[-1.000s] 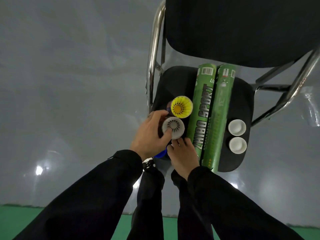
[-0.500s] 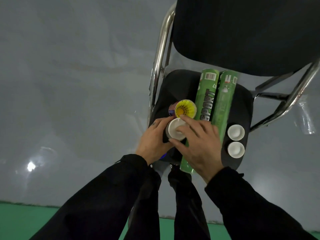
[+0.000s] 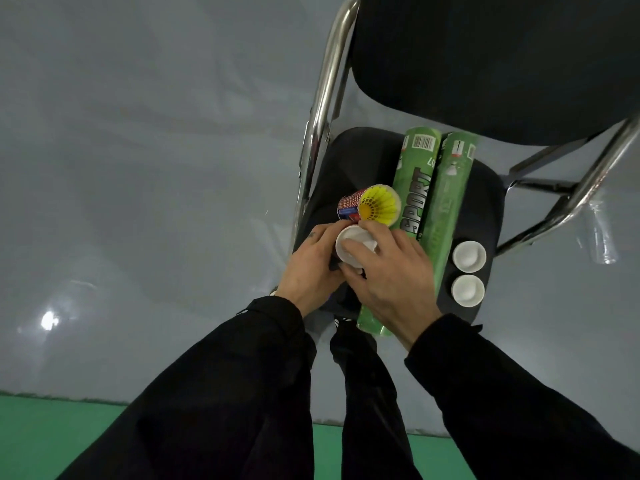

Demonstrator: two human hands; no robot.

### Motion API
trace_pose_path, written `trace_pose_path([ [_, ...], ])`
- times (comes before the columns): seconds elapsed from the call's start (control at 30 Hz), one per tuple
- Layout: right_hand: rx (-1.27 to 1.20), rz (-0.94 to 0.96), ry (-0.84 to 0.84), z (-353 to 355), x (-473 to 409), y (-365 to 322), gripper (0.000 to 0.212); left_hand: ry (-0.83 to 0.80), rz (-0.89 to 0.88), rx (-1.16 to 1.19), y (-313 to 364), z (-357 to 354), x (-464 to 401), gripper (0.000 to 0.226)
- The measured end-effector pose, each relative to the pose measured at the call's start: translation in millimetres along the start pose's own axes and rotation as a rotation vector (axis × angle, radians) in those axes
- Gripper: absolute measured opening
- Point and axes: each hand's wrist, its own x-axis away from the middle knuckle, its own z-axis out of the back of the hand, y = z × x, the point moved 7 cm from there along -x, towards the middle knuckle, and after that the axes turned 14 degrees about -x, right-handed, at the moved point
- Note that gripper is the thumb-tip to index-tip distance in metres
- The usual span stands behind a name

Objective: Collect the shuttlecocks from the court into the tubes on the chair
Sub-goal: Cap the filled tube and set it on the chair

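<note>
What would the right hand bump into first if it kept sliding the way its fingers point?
Probably the left hand: the right hand points leftward across the white round cap it already presses. Depth is unclear; the yellow mesh shuttlecock lies just beyond.

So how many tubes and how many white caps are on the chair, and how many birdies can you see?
Green tubes: 2
Upright tubes: 2, one red-patterned, one gripped by the left hand
White caps: 3, two loose, one under the right hand at
Yellow shuttlecocks: 1
Total: 8
</note>
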Motion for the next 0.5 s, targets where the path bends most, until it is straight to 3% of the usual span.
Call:
trace_pose_path([
  [0.37, -0.098, 0.124, 0.182, 2.5, 8.0, -6.8, 0.018, -0.006, 0.023, 0.001, -5.2, -2.9, -4.9, 0.065],
  [0.5, -0.068, 0.139, 0.174, 1.8, 5.4, -7.1, 0.019, 0.002, 0.013, -0.001, -2.5, -2.3, -5.2, 0.063],
])
